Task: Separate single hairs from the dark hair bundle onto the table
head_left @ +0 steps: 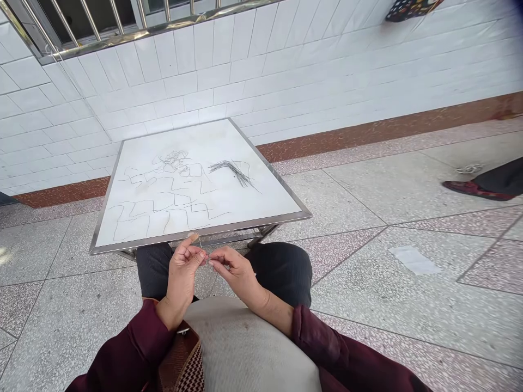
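My left hand (184,267) and my right hand (237,272) meet just in front of the table's near edge, fingertips nearly touching. Between them is a thin wire (200,240), one end sticking up past my left index finger. Both hands are pinched closed on it, thumbs against fingers; the part inside the fingertips is too small to make out. On the white table top (245,201) lie several thin dark wires bent in steps (165,209). A bundle of dark wires (235,171) lies at the right, and a loose tangle (174,159) farther back.
The metal-rimmed table (204,227) stands close to a white tiled wall (306,71) under a barred window (102,27). A white paper (414,260) lies on the floor at the right. Another person's shoe (476,189) shows at the right edge.
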A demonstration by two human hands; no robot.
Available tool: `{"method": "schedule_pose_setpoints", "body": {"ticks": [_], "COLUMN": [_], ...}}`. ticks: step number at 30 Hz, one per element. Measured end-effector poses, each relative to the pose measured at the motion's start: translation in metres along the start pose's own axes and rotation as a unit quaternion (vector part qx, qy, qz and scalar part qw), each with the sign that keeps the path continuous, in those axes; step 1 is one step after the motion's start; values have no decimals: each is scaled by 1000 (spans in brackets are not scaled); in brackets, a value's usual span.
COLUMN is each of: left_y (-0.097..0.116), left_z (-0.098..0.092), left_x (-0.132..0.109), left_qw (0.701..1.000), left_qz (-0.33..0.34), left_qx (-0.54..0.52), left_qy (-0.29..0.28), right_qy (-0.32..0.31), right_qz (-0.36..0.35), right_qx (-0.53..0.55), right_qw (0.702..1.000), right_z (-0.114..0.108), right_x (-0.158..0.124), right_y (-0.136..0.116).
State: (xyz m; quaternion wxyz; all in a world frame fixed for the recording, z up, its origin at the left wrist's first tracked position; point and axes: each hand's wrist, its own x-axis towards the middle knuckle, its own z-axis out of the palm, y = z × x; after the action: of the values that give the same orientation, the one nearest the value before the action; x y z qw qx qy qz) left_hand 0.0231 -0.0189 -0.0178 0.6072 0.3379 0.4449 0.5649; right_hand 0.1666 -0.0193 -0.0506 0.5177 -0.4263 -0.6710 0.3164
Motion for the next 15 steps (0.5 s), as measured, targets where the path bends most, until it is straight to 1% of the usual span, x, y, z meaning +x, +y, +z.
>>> {"method": "schedule_pose_setpoints", "body": {"ticks": [4, 8, 11, 15], "left_y": [-1, 2, 7, 9], "left_z": [-2, -7, -9, -9], "left_x": [1, 2, 1, -1], "left_qw": [999, 997, 994, 987], "left_qz": [10, 17, -2, -49], "left_qx": [31, 73, 108, 149], "left_qy": [-3, -22, -30, -46], "right_qy": [-9, -38, -91, -199], "right_qz": [1, -34, -70, -130], "right_qx": [13, 4, -13, -34], "right_qw": [1000, 999, 993, 971], "right_z": [-2, -6, -13, -24], "right_x": [2, 5, 10, 17], "right_y": [0, 0, 0, 3]}}
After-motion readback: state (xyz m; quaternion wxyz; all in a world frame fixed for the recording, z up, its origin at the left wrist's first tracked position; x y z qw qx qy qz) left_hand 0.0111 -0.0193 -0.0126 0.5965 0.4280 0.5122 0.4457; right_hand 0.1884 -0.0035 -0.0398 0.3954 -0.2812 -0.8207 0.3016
